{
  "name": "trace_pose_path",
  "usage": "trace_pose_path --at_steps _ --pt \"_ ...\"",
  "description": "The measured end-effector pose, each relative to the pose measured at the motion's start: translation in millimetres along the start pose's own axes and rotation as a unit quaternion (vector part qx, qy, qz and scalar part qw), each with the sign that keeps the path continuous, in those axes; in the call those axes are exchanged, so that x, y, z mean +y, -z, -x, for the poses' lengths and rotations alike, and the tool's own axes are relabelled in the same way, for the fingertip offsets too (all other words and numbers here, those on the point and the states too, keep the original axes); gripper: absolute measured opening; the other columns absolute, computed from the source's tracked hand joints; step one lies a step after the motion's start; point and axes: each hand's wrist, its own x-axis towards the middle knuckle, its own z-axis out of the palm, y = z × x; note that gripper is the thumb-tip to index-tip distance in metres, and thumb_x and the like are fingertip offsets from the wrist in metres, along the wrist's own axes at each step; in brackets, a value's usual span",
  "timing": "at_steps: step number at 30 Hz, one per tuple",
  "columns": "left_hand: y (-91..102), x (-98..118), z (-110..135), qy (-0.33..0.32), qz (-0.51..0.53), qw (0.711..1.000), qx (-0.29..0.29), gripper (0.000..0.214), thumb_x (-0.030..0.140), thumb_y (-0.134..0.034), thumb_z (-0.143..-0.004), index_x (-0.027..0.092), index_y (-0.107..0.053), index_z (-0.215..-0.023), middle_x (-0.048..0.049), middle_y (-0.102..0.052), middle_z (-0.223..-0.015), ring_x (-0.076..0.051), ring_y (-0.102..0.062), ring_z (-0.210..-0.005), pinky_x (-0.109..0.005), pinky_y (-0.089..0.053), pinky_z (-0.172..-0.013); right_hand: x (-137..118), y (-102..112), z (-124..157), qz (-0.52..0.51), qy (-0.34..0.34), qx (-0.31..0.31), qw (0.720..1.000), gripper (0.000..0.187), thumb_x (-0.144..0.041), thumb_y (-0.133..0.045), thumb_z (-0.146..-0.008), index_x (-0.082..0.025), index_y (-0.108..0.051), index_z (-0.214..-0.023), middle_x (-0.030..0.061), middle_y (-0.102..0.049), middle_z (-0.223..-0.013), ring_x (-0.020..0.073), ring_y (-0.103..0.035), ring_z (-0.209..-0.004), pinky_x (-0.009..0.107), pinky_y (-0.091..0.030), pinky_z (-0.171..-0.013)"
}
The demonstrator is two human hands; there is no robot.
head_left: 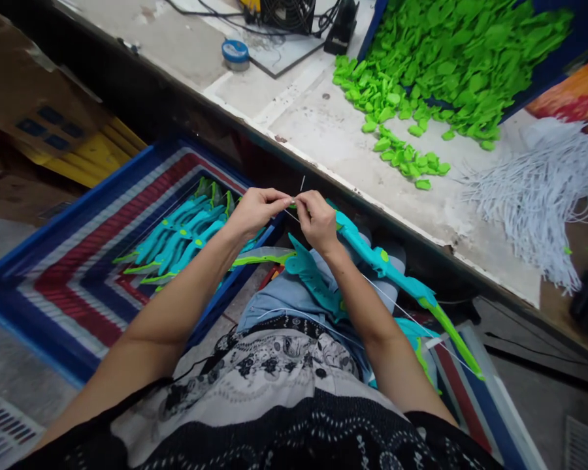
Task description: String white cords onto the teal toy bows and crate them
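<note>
My left hand [257, 210] and my right hand [317, 220] meet fingertip to fingertip above my lap, both closed in a pinch. Between them is the far end of a teal and green toy bow [367, 251], its tip mostly hidden by the fingers. A white string [402, 308] runs from the bow's near green tip up to my hands, and a short loose end sticks up past the fingers. Another toy bow [318, 284] lies across my lap under my right forearm. Exactly how the string sits in the fingers is hidden.
Left, a blue-rimmed crate [78, 274] with a striped lining holds several bows [186, 228]. On the worktable [255, 98] are spilled green plastic pieces [406, 156], a bundle of white strings [534, 189], a blue-lidded tin [235, 53] and a fan [288, 14]. The table edge runs just beyond my hands.
</note>
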Motion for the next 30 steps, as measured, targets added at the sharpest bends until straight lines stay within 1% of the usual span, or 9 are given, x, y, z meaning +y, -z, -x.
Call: trace_pose_path --at_steps 6,9,11,14,17,20,26,28,30 --pt "-5.2 -9.2 10.4 -0.024 -0.012 0.999 0.023 0.023 0.036 -0.072 -0.067 0.015 -0.075 -0.075 -0.0037 -0.066 -0.069 -0.016 -0.057 -0.069 -0.027 -0.043 -0.067 12.0 -13.9 6.0 0.066 -0.009 0.029 0.997 0.027 -0.03 -0.033 -0.097 -0.019 -0.053 -0.083 0.0063 -0.054 -0.08 0.0169 -0.052 -0.08 0.03 -0.042 -0.076" --pt "-0.5 -20.6 26.4 -0.045 -0.055 0.997 0.032 0.024 0.034 -0.067 -0.072 0.017 -0.074 -0.087 -0.0045 -0.069 -0.086 -0.017 -0.06 -0.079 -0.027 -0.045 -0.071 11.5 -18.0 11.6 0.051 -0.012 -0.018 0.998 0.026 -0.031 -0.035 -0.096 -0.02 -0.055 -0.085 0.0062 -0.055 -0.082 0.0172 -0.052 -0.08 0.031 -0.042 -0.076" --pt "8.8 -36.1 51.8 -0.057 -0.087 0.991 0.084 0.027 0.034 -0.062 -0.077 0.019 -0.072 -0.097 -0.0053 -0.067 -0.101 -0.018 -0.06 -0.09 -0.027 -0.047 -0.074 4.9 -15.9 16.2 0.027 -0.01 -0.043 0.999 0.025 -0.031 -0.036 -0.096 -0.019 -0.057 -0.088 0.0066 -0.057 -0.085 0.0182 -0.053 -0.082 0.033 -0.043 -0.079" --pt "24.9 -68.5 113.8 0.001 -0.169 0.973 0.16 0.024 0.036 -0.057 -0.081 0.017 -0.069 -0.091 -0.0058 -0.067 -0.093 -0.018 -0.06 -0.088 -0.028 -0.046 -0.076 -10.6 -9.8 24.3 -0.012 -0.008 -0.049 0.999 0.025 -0.03 -0.036 -0.096 -0.019 -0.058 -0.094 0.0074 -0.059 -0.088 0.0196 -0.053 -0.087 0.037 -0.044 -0.082" --pt "30.9 -97.3 179.2 0.095 -0.225 0.967 0.068 0.024 0.039 -0.061 -0.078 0.017 -0.066 -0.086 -0.0048 -0.065 -0.081 -0.017 -0.059 -0.075 -0.028 -0.045 -0.069 -24.6 -10.1 34.3 -0.045 0.017 -0.097 0.994 0.025 -0.03 -0.037 -0.096 -0.02 -0.06 -0.095 0.0076 -0.06 -0.089 0.0202 -0.054 -0.089 0.038 -0.045 -0.084" --pt "22.9 -109.6 214.2 0.093 -0.26 0.961 -0.03 0.024 0.041 -0.06 -0.08 0.019 -0.064 -0.089 -0.0047 -0.063 -0.083 -0.018 -0.058 -0.077 -0.03 -0.045 -0.071 -29.5 -20.2 43.8 -0.058 0.044 -0.152 0.986 0.024 -0.028 -0.038 -0.095 -0.021 -0.061 -0.096 0.008 -0.06 -0.091 0.0202 -0.054 -0.091 0.038 -0.045 -0.085" --pt "9.8 -102.9 201.9 0.027 -0.3 0.941 -0.153 0.018 0.031 -0.054 -0.083 0.02 -0.06 -0.069 -0.0056 -0.059 -0.076 -0.02 -0.055 -0.078 -0.033 -0.042 -0.075 -19.0 -46.1 50.8 -0.029 0.039 -0.208 0.977 0.021 -0.021 -0.042 -0.092 -0.019 -0.062 -0.096 0.0103 -0.059 -0.099 0.0211 -0.053 -0.097 0.037 -0.044 -0.089" --pt "11.3 -94.4 194.1 0.049 -0.225 0.964 -0.135 0.019 0.03 -0.056 -0.08 0.02 -0.057 -0.065 -0.0066 -0.061 -0.079 -0.02 -0.056 -0.08 -0.035 -0.043 -0.078 -18.9 -54.0 53.3 0.001 0.037 -0.255 0.966 0.019 -0.021 -0.051 -0.088 -0.016 -0.061 -0.103 0.0131 -0.058 -0.108 0.0232 -0.051 -0.102 0.039 -0.043 -0.092" --pt "10.5 -81.7 187.3 0.109 -0.047 0.988 -0.102 0.02 0.03 -0.056 -0.078 0.019 -0.054 -0.061 -0.0086 -0.064 -0.09 -0.021 -0.059 -0.087 -0.038 -0.044 -0.083 -22.8 -61.4 57.1 0.058 0.032 -0.313 0.947 0.033 -0.022 -0.062 -0.081 -0.014 -0.057 -0.114 0.016 -0.056 -0.115 0.0263 -0.05 -0.105 0.042 -0.042 -0.092"
